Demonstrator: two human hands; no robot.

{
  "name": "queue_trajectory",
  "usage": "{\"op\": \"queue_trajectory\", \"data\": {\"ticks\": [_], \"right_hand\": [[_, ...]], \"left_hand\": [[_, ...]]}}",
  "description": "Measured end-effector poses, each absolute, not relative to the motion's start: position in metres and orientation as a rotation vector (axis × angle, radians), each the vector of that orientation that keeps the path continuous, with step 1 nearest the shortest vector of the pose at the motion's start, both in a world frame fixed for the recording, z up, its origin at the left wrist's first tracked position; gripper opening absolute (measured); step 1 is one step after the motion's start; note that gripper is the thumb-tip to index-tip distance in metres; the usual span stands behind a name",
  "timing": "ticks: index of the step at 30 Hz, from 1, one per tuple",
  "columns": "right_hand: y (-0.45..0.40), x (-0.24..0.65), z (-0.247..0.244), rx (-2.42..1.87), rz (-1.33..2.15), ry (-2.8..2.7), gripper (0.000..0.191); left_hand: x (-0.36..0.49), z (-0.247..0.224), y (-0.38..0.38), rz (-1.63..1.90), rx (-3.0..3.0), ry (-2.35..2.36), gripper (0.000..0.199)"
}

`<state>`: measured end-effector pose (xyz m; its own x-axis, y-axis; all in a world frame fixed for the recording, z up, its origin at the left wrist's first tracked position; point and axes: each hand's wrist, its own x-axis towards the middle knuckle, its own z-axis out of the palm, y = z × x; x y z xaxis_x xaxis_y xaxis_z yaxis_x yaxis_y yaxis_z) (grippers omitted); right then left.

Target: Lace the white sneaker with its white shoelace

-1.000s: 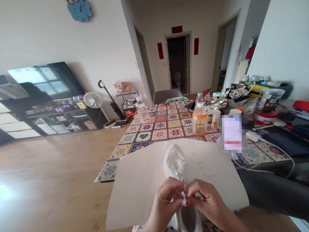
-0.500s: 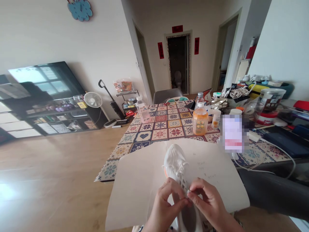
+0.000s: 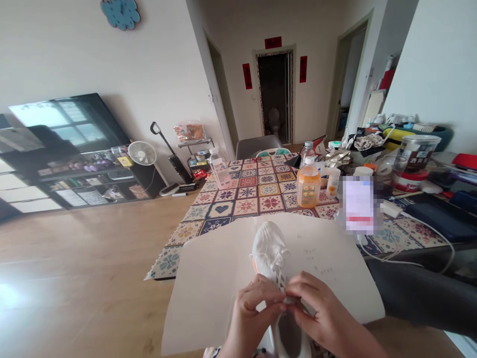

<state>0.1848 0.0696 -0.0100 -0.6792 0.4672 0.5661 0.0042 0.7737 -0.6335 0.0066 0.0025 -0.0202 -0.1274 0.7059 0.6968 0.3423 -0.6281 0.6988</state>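
The white sneaker (image 3: pixel 269 248) lies lengthwise, toe pointing away beyond both hands. The left hand (image 3: pixel 257 313) and right hand (image 3: pixel 324 313) close together, pinching its lace (image 3: pixel 286 298).

Your left hand (image 3: pixel 255 311) and right hand (image 3: pixel 326 315) come into view on bare forearms (image 3: pixel 238 343), a thin band that looks like a ring (image 3: pixel 252 282) shows on a left finger, and pale patterned cloth (image 3: pixel 212 353) edges the bottom of the frame.
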Motion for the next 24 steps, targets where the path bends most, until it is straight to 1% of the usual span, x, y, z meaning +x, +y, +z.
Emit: {"op": "queue_trajectory", "data": {"ticks": [3, 5, 10, 16, 18, 20, 22, 23, 24], "right_hand": [[0.0673, 0.181, -0.0136, -0.344, 0.69, -2.149, 0.025], [0.0651, 0.1797, -0.0169, -0.378, 0.645, -2.129, 0.026], [0.061, 0.1806, -0.0182, -0.37, 0.567, -2.169, 0.034], [0.0651, 0.181, -0.0168, -0.371, 0.528, -2.197, 0.02], [0.0673, 0.1808, -0.0183, -0.377, 0.629, -2.162, 0.019], [0.0693, 0.1814, -0.0186, -0.397, 0.876, -2.129, 0.015], [0.0705, 0.1831, -0.0169, -0.428, 1.174, -2.108, 0.016], [0.0706, 0.1842, -0.0157, -0.435, 1.282, -2.106, 0.016], [0.0703, 0.1853, -0.0145, -0.434, 1.343, -2.114, 0.012]], "left_hand": [[0.0086, -0.0168, 0.0027, 1.833, 1.894, 1.156, 0.006], [0.0102, -0.0149, 0.0019, 1.835, 1.895, 1.175, 0.003], [0.0125, -0.0126, -0.0001, 1.836, 1.883, 1.224, 0.007], [0.0121, -0.0096, -0.002, 1.808, 1.994, 1.321, 0.01], [0.0125, -0.0093, -0.0029, 1.808, 2.006, 1.344, 0.01], [0.0128, -0.01, -0.0034, 1.793, 1.996, 1.344, 0.013], [0.0125, -0.0117, -0.0034, 1.765, 1.961, 1.341, 0.017], [0.0121, -0.0128, -0.0034, 1.756, 1.935, 1.34, 0.019], [0.0115, -0.0141, -0.0033, 1.75, 1.904, 1.344, 0.022]]}}
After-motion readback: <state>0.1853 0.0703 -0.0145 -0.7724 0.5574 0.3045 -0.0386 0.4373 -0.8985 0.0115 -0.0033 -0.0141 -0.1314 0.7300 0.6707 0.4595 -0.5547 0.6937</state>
